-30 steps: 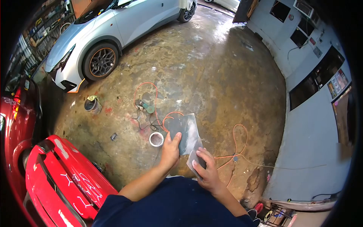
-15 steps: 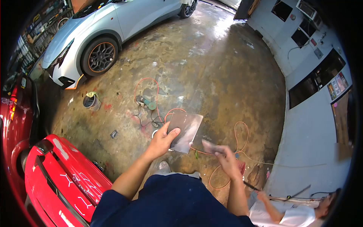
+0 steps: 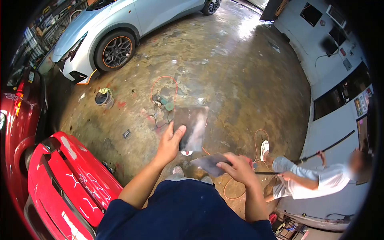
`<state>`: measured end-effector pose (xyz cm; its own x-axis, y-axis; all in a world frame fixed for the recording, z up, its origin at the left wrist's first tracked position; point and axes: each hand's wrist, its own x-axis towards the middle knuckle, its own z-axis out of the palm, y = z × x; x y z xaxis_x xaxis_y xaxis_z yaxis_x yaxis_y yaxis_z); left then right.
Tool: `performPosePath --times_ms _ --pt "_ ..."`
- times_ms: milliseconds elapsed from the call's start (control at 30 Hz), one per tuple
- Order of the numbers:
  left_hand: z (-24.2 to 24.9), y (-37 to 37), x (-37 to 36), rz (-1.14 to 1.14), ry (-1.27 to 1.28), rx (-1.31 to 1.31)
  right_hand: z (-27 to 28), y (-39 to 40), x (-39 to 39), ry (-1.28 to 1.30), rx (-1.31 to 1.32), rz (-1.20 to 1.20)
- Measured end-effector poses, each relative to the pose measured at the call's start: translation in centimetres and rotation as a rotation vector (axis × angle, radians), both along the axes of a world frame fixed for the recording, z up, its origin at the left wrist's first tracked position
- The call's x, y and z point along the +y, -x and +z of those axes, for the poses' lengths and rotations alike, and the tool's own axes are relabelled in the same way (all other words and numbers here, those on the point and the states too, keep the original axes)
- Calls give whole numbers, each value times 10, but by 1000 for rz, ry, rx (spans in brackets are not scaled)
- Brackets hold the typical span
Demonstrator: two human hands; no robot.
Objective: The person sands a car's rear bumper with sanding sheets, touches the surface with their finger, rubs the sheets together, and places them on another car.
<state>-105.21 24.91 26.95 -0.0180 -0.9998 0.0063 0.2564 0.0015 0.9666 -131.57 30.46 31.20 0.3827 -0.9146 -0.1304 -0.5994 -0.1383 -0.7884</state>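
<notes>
My left hand (image 3: 170, 146) grips the lower left edge of a flat rectangular board (image 3: 193, 127), thumb on top and fingers beneath. Grey, with a pale smear or sheen on its right side, the board is held above the floor in front of me. To its lower right, my right hand (image 3: 237, 166) pinches a thin grey spreader (image 3: 210, 165) between thumb and fingers. The spreader's tip points left, a short way below the board in this view. My right fingers are partly hidden behind it.
A red car panel (image 3: 82, 160) with white marks lies at my left, near a red car (image 3: 24, 124). Ahead are a silver car (image 3: 116, 24), a bucket (image 3: 105, 100), a green power tool (image 3: 165, 103) and an orange hose (image 3: 177, 86). At right, a person (image 3: 312, 176) holds a long pole.
The view has shifted. My right hand and the spreader have moved left and down, with the spreader's flat face now turned more toward me. The person at right has come further into view.
</notes>
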Motion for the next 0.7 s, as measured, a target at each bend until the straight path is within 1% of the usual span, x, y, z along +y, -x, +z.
performPosePath --times_ms 33,100,133,200,233,267,333,367,467,567,667,700 --pt "6 -1 -1 25 -20 57 3 2 2 40 -72 -31" --pt "-6 3 -5 83 -57 148 7 9 4 125 -214 -96" --pt "-11 7 -5 110 -77 194 2 3 4 211 -377 -82" --pt "-14 21 -1 118 -178 373 -25 -14 0 385 -704 -53" --pt "-15 28 1 122 -228 462 -34 -15 0 469 -571 20" --pt "-15 34 3 147 -233 471 -43 -16 0 561 -446 91" --pt "-14 45 7 199 -246 490 -40 -35 2 776 -205 144" --pt "-13 47 7 203 -230 502 -48 -36 4 734 -205 95" --pt "-26 51 8 212 -232 416 -73 -23 -6 724 -44 40" --pt "-15 48 12 162 -311 532 -81 12 -13 601 293 37" --pt "7 32 9 53 -107 114 -84 42 -8 320 66 -38" --pt "6 27 9 -1 -86 32 -72 49 -5 205 -33 -85"
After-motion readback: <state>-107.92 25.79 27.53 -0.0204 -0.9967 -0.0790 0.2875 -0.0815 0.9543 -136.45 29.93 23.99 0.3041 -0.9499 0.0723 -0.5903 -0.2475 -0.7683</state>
